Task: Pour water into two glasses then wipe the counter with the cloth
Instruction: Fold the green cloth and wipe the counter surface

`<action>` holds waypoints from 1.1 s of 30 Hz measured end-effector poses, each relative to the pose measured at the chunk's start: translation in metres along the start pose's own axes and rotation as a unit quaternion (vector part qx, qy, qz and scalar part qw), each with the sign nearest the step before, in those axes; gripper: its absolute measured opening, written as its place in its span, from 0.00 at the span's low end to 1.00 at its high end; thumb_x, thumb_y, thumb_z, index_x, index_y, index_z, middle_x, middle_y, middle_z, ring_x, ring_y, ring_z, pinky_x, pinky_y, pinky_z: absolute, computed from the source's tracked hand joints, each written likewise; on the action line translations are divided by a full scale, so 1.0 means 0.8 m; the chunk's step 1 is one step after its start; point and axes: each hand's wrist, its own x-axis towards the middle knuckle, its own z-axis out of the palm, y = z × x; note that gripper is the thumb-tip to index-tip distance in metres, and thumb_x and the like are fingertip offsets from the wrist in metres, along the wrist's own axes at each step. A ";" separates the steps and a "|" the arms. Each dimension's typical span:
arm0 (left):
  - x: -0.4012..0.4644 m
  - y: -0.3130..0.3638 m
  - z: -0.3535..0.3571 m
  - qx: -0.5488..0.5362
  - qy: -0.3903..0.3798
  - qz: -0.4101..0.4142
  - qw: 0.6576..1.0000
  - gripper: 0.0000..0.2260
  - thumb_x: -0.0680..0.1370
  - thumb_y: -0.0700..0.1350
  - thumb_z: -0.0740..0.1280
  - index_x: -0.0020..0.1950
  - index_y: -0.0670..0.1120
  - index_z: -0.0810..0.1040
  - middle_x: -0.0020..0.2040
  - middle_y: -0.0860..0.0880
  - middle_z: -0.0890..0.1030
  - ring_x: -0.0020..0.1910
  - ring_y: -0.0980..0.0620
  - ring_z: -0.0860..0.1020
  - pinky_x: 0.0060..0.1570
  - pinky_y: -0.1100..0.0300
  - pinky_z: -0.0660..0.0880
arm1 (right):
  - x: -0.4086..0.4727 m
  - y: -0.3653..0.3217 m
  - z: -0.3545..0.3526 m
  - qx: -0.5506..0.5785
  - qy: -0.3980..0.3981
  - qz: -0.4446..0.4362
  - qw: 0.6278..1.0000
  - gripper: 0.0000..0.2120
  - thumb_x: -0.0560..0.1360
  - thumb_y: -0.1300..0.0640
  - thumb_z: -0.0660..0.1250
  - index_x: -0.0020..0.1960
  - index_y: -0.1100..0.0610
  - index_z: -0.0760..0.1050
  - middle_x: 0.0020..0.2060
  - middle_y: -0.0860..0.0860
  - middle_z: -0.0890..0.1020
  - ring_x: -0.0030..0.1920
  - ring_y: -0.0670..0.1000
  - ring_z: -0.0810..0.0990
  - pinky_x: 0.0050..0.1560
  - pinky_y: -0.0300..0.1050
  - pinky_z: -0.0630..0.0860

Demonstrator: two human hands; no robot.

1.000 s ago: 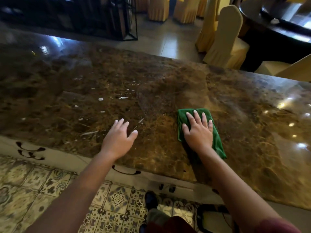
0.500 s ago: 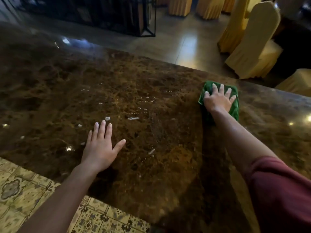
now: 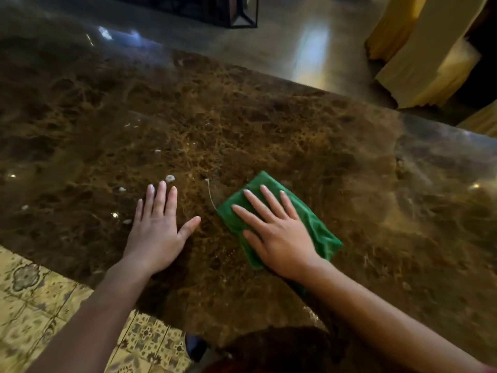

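— Why is your left hand [image 3: 157,232] flat on the counter [image 3: 269,135], left of the cloth [image 3: 317,227]?

— To brace me; fingers straight, holding nothing. Water drops [image 3: 170,178] lie just beyond it. My right hand [image 3: 277,232] presses the cloth with spread fingers, to wipe.

— And the glasses?

— Out of view — the cloth's near edge hides under my palm.

So that's one folded green microfibre cloth [image 3: 317,224], one glossy brown marble worktop [image 3: 269,135], two bare hands, left [image 3: 156,235] and right [image 3: 279,238], plus two yellow fabric-covered chairs [image 3: 425,65], and several small white water droplets [image 3: 170,178].
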 end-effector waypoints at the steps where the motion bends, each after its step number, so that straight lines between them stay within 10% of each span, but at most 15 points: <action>1: 0.002 0.001 -0.002 -0.002 0.004 -0.005 1.000 0.44 0.75 0.74 0.39 0.83 0.50 0.37 0.81 0.50 0.31 0.79 0.51 0.29 0.79 0.49 0.34 | -0.020 0.015 -0.006 -0.002 0.004 0.011 1.000 0.27 0.85 0.38 0.53 0.83 0.39 0.61 0.84 0.48 0.62 0.85 0.59 0.54 0.83 0.65 0.47; 9: -0.002 0.004 -0.010 0.018 0.010 0.002 1.000 0.45 0.75 0.73 0.36 0.84 0.45 0.38 0.83 0.44 0.35 0.81 0.46 0.33 0.80 0.46 0.37 | 0.055 0.189 -0.077 -0.005 0.029 0.385 0.923 0.30 0.85 0.36 0.54 0.85 0.41 0.57 0.87 0.50 0.53 0.86 0.59 0.46 0.82 0.69 0.42; 21: 0.002 0.004 -0.013 -0.007 0.023 0.000 1.000 0.37 0.83 0.66 0.48 0.84 0.44 0.44 0.85 0.43 0.42 0.83 0.43 0.39 0.80 0.45 0.40 | 0.000 -0.127 0.021 -0.025 0.041 0.135 0.990 0.27 0.85 0.38 0.51 0.82 0.41 0.64 0.84 0.51 0.63 0.85 0.61 0.54 0.82 0.69 0.47; 30: -0.002 -0.043 -0.055 -0.115 0.049 0.093 0.988 0.32 0.85 0.61 0.51 0.84 0.43 0.54 0.85 0.44 0.52 0.84 0.46 0.48 0.80 0.50 0.46 | -0.015 -0.169 -0.002 0.038 0.180 0.206 0.961 0.16 0.83 0.61 0.67 0.70 0.54 0.81 0.67 0.54 0.84 0.69 0.58 0.81 0.68 0.57 0.74; 33: -0.006 -0.087 -0.059 -0.153 0.153 0.082 0.973 0.29 0.85 0.56 0.55 0.82 0.41 0.61 0.84 0.42 0.57 0.84 0.44 0.50 0.81 0.49 0.47 | 0.000 -0.160 -0.050 0.264 0.234 0.323 0.878 0.15 0.84 0.62 0.64 0.67 0.50 0.81 0.55 0.48 0.86 0.55 0.53 0.86 0.55 0.44 0.82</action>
